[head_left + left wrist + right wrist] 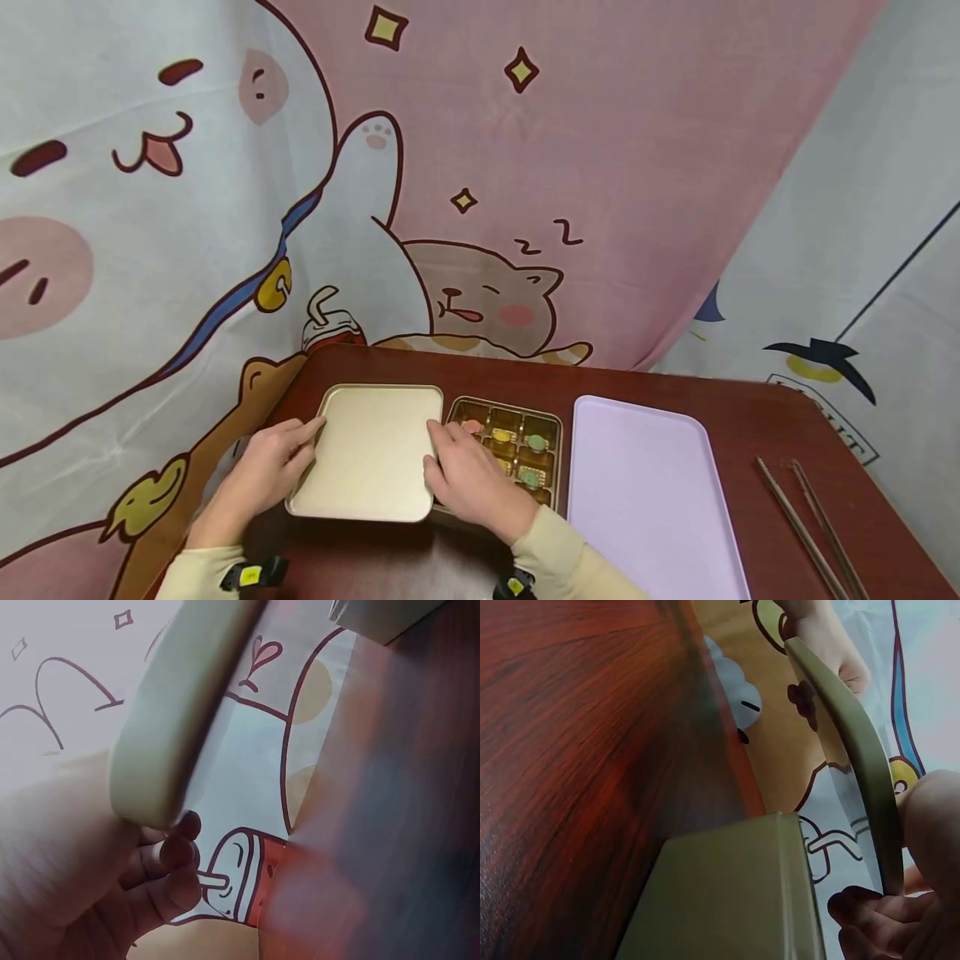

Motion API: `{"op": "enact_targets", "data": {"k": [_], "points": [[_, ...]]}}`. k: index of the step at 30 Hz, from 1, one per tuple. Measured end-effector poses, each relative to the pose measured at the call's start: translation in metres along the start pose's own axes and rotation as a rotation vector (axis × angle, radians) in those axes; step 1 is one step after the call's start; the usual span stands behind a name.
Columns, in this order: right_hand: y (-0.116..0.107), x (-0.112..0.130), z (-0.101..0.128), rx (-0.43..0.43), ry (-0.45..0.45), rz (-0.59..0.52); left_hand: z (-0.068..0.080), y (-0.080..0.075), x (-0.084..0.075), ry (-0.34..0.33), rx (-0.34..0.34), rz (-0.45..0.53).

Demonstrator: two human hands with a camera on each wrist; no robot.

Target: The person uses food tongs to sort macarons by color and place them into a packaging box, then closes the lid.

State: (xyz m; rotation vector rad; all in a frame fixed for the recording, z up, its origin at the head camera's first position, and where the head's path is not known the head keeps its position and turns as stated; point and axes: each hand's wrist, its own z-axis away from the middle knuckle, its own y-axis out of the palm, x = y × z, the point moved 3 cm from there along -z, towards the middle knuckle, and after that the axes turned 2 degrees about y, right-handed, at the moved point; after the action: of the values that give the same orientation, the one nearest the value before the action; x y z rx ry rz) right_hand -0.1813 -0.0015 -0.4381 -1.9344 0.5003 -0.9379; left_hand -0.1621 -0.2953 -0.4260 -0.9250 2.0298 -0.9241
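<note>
Both hands hold a flat gold tin lid (371,450) by its short sides, lifted off the dark red table (420,558). My left hand (303,442) grips the left edge, and its fingers (172,855) curl under the lid's rim (180,712). My right hand (438,446) pinches the right edge (855,750), fingers (877,915) beneath it. Just right of the lid and partly under my right hand sits the open gold tin box (551,421), its compartments holding small coloured sweets. The box's side wall (727,900) shows close below the lid.
A lilac tray (645,492) lies right of the tin box. Two dark chopsticks (810,525) rest near the table's right edge. A cartoon-printed curtain (480,167) hangs behind and to the left of the table.
</note>
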Motion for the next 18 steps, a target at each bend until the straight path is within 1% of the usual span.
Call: {"op": "enact_targets", "data": {"k": [3, 7, 10, 13, 18], "points": [[-0.004, -0.002, 0.002, -0.013, 0.013, -0.008, -0.004, 0.003, -0.004, 0.011, 0.009, -0.005], [-0.016, -0.013, 0.015, -0.028, 0.057, -0.001, -0.017, 0.015, -0.014, 0.024, 0.061, 0.025], [-0.027, -0.025, 0.027, -0.055, 0.090, 0.019, -0.029, 0.026, -0.025, 0.031, 0.110, 0.051], [-0.040, -0.036, 0.039, -0.098, 0.106, 0.049, -0.043, 0.038, -0.038, 0.051, 0.149, 0.062], [-0.057, -0.053, 0.061, -0.142, 0.137, 0.074, -0.062, 0.056, -0.058, 0.088, 0.192, 0.098]]}}
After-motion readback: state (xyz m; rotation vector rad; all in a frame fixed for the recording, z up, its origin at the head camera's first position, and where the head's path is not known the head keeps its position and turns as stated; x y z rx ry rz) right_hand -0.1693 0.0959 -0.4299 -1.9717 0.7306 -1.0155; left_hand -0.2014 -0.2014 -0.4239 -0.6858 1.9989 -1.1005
